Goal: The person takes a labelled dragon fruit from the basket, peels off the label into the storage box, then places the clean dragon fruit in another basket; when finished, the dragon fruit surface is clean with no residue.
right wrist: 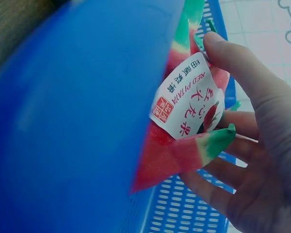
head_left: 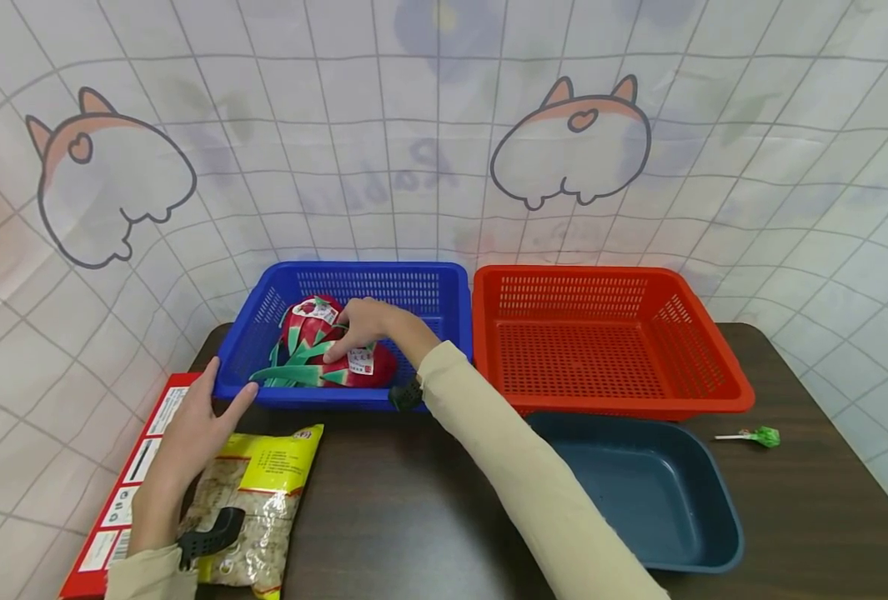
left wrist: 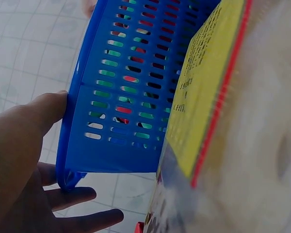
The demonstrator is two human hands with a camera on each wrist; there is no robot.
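Two red dragon fruits with green-tipped scales and white labels lie in the left part of a blue plastic basket. Over the right-hand dragon fruit, my right hand reaches in from above and grips it, thumb on one side and fingers around the other in the right wrist view. The other dragon fruit sits just behind, toward the basket's left wall. My left hand spans the basket's front left corner, thumb at the front rim and the other fingers spread, fairly straight, past the corner.
An orange-red basket stands right of the blue one. Before it is a dark teal tub, partly behind my right sleeve. A green lollipop lies at right. A yellow-topped clear bag and red box lie under my left arm.
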